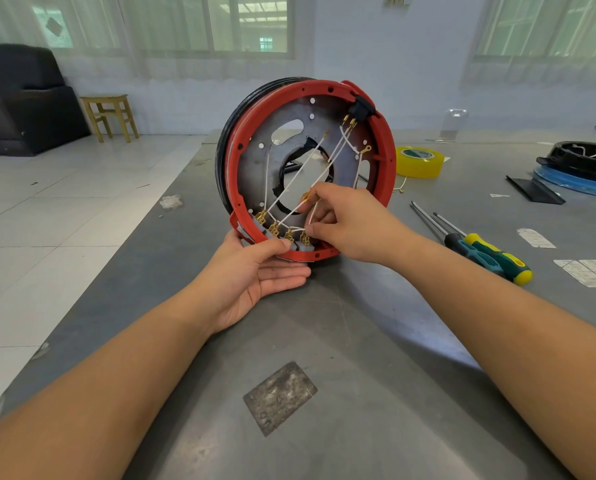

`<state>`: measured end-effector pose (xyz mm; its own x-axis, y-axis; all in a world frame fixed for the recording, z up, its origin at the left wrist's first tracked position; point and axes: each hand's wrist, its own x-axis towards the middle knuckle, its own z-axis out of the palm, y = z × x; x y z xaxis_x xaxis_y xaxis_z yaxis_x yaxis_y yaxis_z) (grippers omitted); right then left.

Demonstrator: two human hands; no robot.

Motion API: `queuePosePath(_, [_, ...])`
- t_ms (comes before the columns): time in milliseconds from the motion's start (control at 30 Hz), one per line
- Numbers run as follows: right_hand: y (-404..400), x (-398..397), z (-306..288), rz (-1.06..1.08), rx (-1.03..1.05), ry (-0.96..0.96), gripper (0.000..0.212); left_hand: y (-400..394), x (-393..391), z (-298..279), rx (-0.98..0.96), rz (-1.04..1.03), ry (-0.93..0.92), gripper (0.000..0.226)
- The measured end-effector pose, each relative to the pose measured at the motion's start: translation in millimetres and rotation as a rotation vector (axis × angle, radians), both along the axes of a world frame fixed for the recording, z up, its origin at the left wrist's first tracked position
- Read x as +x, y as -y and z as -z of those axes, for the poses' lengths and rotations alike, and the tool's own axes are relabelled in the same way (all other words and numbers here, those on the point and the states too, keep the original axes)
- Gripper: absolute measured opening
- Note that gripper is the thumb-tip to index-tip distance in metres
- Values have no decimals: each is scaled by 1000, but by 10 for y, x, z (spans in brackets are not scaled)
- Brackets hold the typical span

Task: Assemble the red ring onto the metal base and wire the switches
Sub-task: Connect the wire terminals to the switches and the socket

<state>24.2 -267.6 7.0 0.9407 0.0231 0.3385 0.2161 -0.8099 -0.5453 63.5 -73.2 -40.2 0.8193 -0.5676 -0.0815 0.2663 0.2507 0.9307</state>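
Observation:
The red ring (388,157) sits around the dark metal base (255,168), and the assembly stands on edge on the table, tilted away from me. Several grey switches (303,245) with brass terminals line its lower rim; a black switch (360,107) sits at the upper right. White wires (298,174) cross the base's central opening. My left hand (255,275) holds the lower rim, thumb on the red ring, fingers underneath. My right hand (345,223) pinches a white wire with a brass terminal just above the grey switches.
Two screwdrivers (480,249) with green and yellow handles lie to the right. A yellow tape roll (417,162) sits behind the ring. A black part on a blue ring (582,168) lies at far right. The table's left edge (92,292) drops to a tiled floor.

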Motion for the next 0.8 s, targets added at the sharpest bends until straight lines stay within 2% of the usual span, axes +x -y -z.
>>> queuePosePath(133, [-11,0,16,0,-1,4,22,3,0,1,5,4,2,35])
queuePosePath(300, [-21,5,24,27,38,30,33,6,1,1,14,4,4,37])
queuePosePath(500, [-20,29,52,55,64,41,18,7,-3,3,26,8,11,33])
queuePosePath(800, [-38,26,45,71,84,48,18,5,-1,1,23,9,2,38])
